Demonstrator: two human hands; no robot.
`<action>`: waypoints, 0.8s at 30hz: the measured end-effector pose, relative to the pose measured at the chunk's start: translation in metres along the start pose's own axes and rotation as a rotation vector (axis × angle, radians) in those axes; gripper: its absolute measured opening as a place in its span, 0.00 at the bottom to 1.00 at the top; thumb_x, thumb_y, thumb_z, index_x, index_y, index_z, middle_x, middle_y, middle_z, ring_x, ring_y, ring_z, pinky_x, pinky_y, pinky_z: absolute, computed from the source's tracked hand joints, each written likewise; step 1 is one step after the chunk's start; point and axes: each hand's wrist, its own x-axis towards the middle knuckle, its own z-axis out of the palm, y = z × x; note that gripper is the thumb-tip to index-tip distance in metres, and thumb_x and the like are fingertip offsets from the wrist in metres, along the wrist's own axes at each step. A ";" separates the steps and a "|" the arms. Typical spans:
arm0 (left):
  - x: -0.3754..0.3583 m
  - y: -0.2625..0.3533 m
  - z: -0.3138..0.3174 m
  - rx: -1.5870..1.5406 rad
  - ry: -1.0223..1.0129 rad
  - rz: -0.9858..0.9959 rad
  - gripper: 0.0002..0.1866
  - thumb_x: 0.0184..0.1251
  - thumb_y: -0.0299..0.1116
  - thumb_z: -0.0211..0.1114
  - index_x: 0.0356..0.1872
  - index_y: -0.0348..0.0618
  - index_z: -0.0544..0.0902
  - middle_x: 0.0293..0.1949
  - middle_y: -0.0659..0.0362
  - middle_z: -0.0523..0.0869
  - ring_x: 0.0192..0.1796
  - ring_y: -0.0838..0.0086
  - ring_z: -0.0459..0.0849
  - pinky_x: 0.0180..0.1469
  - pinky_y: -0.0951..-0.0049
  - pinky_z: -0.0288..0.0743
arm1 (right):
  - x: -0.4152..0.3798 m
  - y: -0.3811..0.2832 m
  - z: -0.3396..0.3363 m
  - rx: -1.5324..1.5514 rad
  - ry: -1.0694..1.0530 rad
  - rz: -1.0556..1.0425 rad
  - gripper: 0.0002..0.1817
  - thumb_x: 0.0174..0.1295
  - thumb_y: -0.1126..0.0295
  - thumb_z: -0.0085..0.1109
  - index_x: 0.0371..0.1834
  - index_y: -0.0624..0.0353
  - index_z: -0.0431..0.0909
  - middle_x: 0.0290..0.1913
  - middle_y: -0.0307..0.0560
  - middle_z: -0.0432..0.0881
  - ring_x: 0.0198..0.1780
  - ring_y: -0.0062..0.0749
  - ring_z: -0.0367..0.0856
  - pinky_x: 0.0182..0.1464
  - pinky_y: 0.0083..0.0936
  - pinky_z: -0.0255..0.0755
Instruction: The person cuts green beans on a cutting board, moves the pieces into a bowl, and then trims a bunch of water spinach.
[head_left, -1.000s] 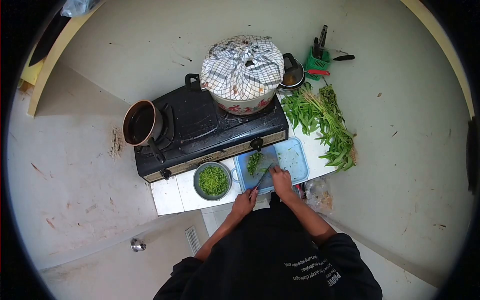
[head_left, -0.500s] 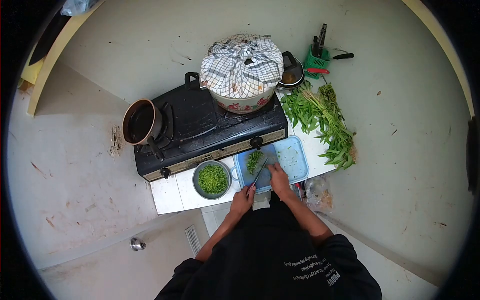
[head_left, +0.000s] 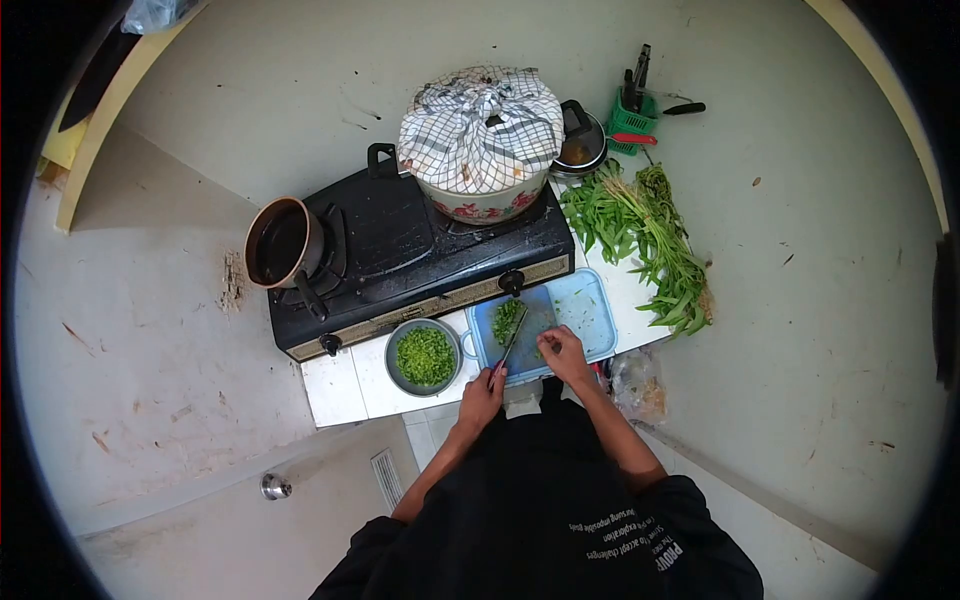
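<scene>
So the blue tray [head_left: 590, 318] is my landmark here. Nearest up, the left hand [head_left: 482, 402] is sitting at the tray's near left edge, fingers wrapping snugly round the handle of a knife [head_left: 512, 345], whose blade is angling away over the tray. The right hand [head_left: 565, 356] is hanging out over the tray's near side with its fingers curling inward, and honestly I can't tell if it's pinching anything. A clear plastic bag [head_left: 635, 385] is slumping low off the tray's near right corner.

On the tray's left part, a darker blue board [head_left: 484, 345] is carrying a little pile of chopped greens [head_left: 507, 322], with the blade lying right beside it. Just left of the tray, a gray bowl [head_left: 420, 392] is holding loads more finely cut green stuff [head_left: 425, 357], resting on the white tabletop [head_left: 335, 390].

Beyond the tray on the right, a leafy bunch [head_left: 650, 255] is sprawling. Behind the tray, a black stove [head_left: 395, 225] is supporting a cloth-covered pot [head_left: 480, 207], and a saucepan [head_left: 316, 243] is sitting on it, well left of the tray. Farthest back, beyond the tray's right side, a green basket [head_left: 630, 124] is holding utensils.
</scene>
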 end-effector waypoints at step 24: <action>-0.009 -0.008 0.001 0.013 -0.001 -0.004 0.24 0.76 0.52 0.56 0.41 0.35 0.80 0.30 0.36 0.85 0.37 0.37 0.84 0.40 0.43 0.77 | -0.018 -0.004 0.001 -0.509 -0.025 -0.415 0.14 0.52 0.77 0.60 0.41 0.55 0.88 0.39 0.39 0.84 0.48 0.36 0.79 0.50 0.34 0.67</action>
